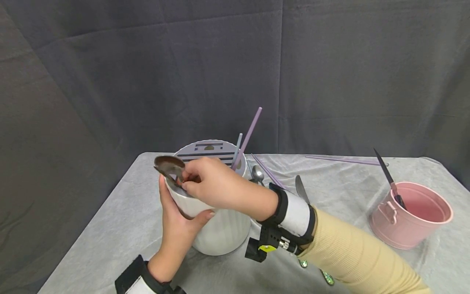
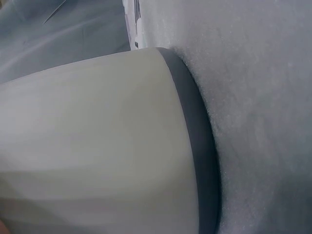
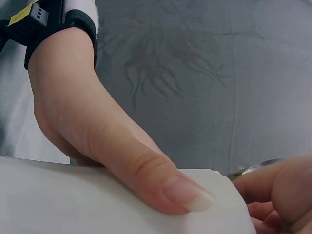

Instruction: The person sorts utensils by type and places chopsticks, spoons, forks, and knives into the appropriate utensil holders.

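My left hand (image 1: pixel 180 228) grips a tilted white cup (image 1: pixel 183 200), its thumb lying along the wall in the right wrist view. At the cup's mouth, my right hand (image 1: pixel 213 181) pinches what looks like a large, dark, shiny metal spoon (image 1: pixel 167 164); its lower part is hidden. Behind both hands stands a white drum-shaped utensil holder (image 1: pixel 224 232) with a slotted lavender top (image 1: pixel 209 149). A purple chopstick (image 1: pixel 249 132) and a pale blue one (image 1: pixel 237 149) rise from it. A white wall with a dark band (image 2: pixel 197 146) fills much of the left wrist view.
Right of the holder lie a metal spoon (image 1: pixel 258 173), a purple chopstick (image 1: pixel 269 171) and a knife (image 1: pixel 301 188). More purple chopsticks (image 1: pixel 341 160) lie farther back. A pink bucket (image 1: pixel 400 228) holds a dark-bladed utensil (image 1: pixel 385 171). Green glittery handle ends (image 1: pixel 327 277) show under the right sleeve.
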Tool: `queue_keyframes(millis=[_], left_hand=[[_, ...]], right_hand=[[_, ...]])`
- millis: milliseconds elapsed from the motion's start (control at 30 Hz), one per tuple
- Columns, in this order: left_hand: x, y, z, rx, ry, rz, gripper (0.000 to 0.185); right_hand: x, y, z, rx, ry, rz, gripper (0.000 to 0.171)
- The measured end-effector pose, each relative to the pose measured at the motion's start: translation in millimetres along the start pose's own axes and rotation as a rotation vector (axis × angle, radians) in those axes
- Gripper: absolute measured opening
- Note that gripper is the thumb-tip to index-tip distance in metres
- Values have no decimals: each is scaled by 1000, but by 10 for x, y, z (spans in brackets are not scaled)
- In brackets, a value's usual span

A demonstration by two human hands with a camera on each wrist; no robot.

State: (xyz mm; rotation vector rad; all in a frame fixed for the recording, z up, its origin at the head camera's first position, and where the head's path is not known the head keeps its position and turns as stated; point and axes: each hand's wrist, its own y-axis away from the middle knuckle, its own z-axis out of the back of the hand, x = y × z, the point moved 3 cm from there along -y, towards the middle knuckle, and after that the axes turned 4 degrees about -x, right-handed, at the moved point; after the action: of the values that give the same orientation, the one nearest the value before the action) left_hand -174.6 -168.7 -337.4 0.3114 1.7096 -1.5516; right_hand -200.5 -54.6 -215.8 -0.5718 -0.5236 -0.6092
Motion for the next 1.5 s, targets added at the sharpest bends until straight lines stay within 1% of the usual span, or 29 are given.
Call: queue_keyframes(millis=[100, 200, 267, 333, 433, 467, 567, 667, 733, 800, 867, 900, 933, 967, 1000, 1067, 1100, 1167, 1200, 1267, 1300, 1367, 1467, 1500], left_hand=[[-1, -10, -7, 6, 18, 5, 122], [3, -5, -7, -3, 22, 11, 125], [8, 1, -8, -8, 20, 13, 126], [11, 6, -8, -11, 5, 7, 126], [16, 9, -8, -18, -13, -1, 126], [15, 8, -6, -23, -18, -2, 127], [12, 8, -1, -40, -35, 4, 128], [8, 11, -2, -47, -42, 11, 128], [7, 19, -2, -49, -50, 12, 128], [12, 22, 3, -48, -51, 10, 128], [14, 25, 12, -53, -57, 14, 128], [14, 26, 15, -53, -62, 17, 128], [17, 25, 19, -53, -63, 17, 128], [15, 25, 20, -55, -68, 22, 129], [13, 24, 22, -56, -68, 22, 129], [11, 22, 22, -57, -73, 26, 129], [12, 19, 23, -57, -72, 25, 129], [17, 16, 26, -54, -64, 22, 129], [19, 12, 27, -51, -57, 21, 128], [22, 8, 26, -46, -51, 24, 128], [21, 8, 25, -45, -51, 27, 128], [16, 7, 22, -43, -51, 35, 128], [3, 16, 17, -47, -56, 44, 130], [-1, 22, 14, -50, -61, 48, 130]], right_hand=[[-7, 0, 1, -6, 14, 3, 9], [-19, 0, -5, -9, 11, -16, 3], [-24, 7, -7, -16, 2, -37, 7], [-28, 22, -11, -27, -33, -48, 16], [-49, 71, -2, -77, -169, -42, 25], [-58, 99, 13, -104, -226, -31, 27], [-110, 212, 86, -198, -408, 45, 26], [-175, 386, 212, -279, -529, 133, 22], [-238, 509, 296, -313, -564, 197, 19], [-320, 628, 377, -343, -564, 251, 16], [-427, 728, 437, -384, -531, 282, 13], [-490, 768, 459, -408, -509, 282, 12], [-558, 803, 476, -429, -486, 256, 11], [-634, 828, 485, -443, -469, 212, 11], [-720, 842, 484, -447, -448, 148, 11], [-914, 850, 456, -418, -381, -13, 10], [-1025, 845, 429, -385, -338, -103, 10], [-1257, 833, 359, -284, -237, -268, 13], [-1372, 828, 320, -231, -174, -332, 14], [-1582, 829, 241, -140, -56, -428, 18], [-1671, 834, 204, -103, -8, -465, 19], [-1808, 849, 137, -54, 92, -504, 20], [-1947, 872, 50, -26, 200, -545, 13], [-1974, 878, 26, -23, 237, -545, 18]])
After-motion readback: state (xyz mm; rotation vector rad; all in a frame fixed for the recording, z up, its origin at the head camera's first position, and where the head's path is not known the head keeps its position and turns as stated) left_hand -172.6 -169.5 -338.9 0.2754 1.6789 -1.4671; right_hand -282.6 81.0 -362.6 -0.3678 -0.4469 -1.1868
